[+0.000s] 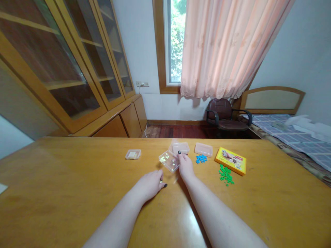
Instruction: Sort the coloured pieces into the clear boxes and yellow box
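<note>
Over the wooden tabletop (77,193), our right hand (186,166) grips a clear plastic box (168,166) by its right side, the dark-nailed thumb and fingers closed on it. The box tilts above the middle of the surface, toward the far edge, with pale yellow pieces (163,159) scattered inside. Our left hand (153,182) is low over the surface, just nearer to us than the box, its fingers curled to a narrow gap from the thumb. A pale fleck shows at those fingers; we cannot tell whether they hold it.

Behind the held box, near the far edge, we see a second clear container (184,148), and to its right a translucent case (203,149) with a heap of blue pieces (201,158) just before it. Toward the far right corner a yellow cardboard box (231,161) lies at an angle, green pieces (226,174) spread beside its near side. Left of the held box, well in from the left edge, sits a small clear case (127,156) with pale contents.
</note>
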`<state>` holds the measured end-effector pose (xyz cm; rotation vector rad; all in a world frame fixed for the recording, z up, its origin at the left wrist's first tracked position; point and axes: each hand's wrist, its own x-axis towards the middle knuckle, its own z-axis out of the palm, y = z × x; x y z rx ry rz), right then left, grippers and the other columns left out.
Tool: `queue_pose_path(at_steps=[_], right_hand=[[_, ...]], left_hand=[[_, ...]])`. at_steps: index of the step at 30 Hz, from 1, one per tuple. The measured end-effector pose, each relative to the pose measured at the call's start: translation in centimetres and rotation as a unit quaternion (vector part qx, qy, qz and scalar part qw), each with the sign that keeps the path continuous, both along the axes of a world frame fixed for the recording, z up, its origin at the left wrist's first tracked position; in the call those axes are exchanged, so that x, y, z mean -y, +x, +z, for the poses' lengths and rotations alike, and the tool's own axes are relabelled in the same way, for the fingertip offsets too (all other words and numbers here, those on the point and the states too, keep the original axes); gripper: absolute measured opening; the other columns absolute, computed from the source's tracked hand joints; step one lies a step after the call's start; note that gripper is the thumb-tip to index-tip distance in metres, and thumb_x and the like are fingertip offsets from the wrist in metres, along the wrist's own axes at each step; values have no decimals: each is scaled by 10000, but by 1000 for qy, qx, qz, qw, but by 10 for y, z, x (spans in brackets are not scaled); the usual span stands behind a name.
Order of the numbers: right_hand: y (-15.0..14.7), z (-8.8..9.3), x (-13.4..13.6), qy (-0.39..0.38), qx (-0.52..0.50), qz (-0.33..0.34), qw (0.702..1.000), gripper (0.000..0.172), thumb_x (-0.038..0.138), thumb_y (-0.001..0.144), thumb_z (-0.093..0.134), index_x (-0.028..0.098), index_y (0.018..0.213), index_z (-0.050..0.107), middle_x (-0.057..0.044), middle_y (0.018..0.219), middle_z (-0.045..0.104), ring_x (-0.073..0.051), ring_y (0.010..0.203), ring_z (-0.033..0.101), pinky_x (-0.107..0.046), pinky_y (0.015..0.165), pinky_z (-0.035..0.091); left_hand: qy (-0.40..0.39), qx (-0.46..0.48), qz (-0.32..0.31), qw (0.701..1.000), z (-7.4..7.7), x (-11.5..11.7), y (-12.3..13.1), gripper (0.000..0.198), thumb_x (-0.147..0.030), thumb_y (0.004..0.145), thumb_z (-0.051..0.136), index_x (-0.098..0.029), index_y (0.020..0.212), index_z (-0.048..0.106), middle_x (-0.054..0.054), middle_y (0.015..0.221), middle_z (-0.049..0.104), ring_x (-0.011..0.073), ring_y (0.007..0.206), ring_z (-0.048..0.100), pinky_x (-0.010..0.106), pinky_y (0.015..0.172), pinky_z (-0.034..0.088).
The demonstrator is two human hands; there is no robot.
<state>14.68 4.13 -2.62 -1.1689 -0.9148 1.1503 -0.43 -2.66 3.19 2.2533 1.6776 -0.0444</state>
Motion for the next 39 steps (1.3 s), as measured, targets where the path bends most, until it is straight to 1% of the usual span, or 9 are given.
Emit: queue_pose_path(at_steps=[6, 13, 20, 23, 25, 30, 32, 34, 39], right_hand=[[0, 5, 3, -6, -4, -7, 1000, 313, 463, 667, 506, 163, 687, 591, -41, 645, 644, -181, 611, 573, -270, 577, 419], [0, 7, 4, -8, -5, -6, 1000, 309, 456, 667, 504, 161, 690, 594, -36, 623, 637, -177, 588, 565, -272, 567, 415], [0, -1, -1, -12, 4, 4, 1000, 371, 511, 666, 504, 151, 696, 592, -43, 616, 631, -168, 550, 548, -260, 520, 395], [-1, -4, -2, -8, 14, 6, 1000, 388, 522, 673, 495, 149, 712, 592, -47, 647, 640, -172, 590, 563, -262, 555, 410], [-1, -4, -2, -6, 34, 13, 999, 393, 523, 690, 481, 148, 721, 596, -53, 672, 648, -176, 624, 574, -265, 588, 418], [0, -4, 3, 23, 183, 74, 980, 373, 475, 766, 422, 160, 704, 611, -48, 672, 642, -166, 637, 565, -256, 595, 393], [-1, -4, 5, 45, 232, 99, 967, 365, 458, 780, 416, 165, 707, 620, -44, 692, 643, -160, 652, 557, -251, 598, 381], [-2, -5, 7, 57, 250, 112, 960, 368, 453, 788, 409, 165, 707, 623, -40, 696, 641, -156, 660, 551, -247, 601, 375], [-2, -6, 5, 38, 219, 92, 971, 377, 461, 784, 407, 156, 724, 622, -49, 691, 642, -160, 647, 552, -251, 595, 378]], left_hand=[[25, 4, -16, 1000, -8, -3, -5, 116, -230, 782, 414, -199, 807, 522, 49, 821, 628, 193, 728, 587, 269, 609, 390], [38, -18, -24, 999, -13, -5, -5, 182, -279, 824, 360, -191, 811, 518, 68, 819, 628, 206, 717, 591, 280, 595, 390], [29, -21, 0, 999, -8, -8, 2, 214, -297, 855, 336, -180, 833, 514, 79, 836, 625, 197, 727, 594, 275, 608, 395], [71, 23, 35, 997, -5, -12, 0, 192, -285, 861, 340, -184, 876, 503, 71, 869, 615, 177, 743, 588, 261, 621, 396], [134, 68, 64, 986, -4, -14, -3, 198, -278, 870, 323, -184, 885, 497, 62, 866, 606, 169, 760, 579, 262, 643, 402], [303, 185, 103, 929, -2, -12, -11, 188, -300, 862, 344, -182, 839, 490, 39, 810, 576, 159, 750, 548, 279, 677, 426], [317, 200, 86, 923, -3, -12, -11, 181, -298, 859, 357, -185, 849, 497, 33, 821, 576, 154, 771, 548, 276, 697, 435], [306, 194, 65, 930, -6, -12, -9, 184, -292, 862, 358, -192, 900, 507, 35, 884, 584, 156, 841, 549, 282, 752, 438], [277, 147, 56, 948, -10, -16, -5, 281, -290, 844, 393, -195, 1102, 455, 62, 1104, 537, 176, 1021, 508, 302, 878, 405]])
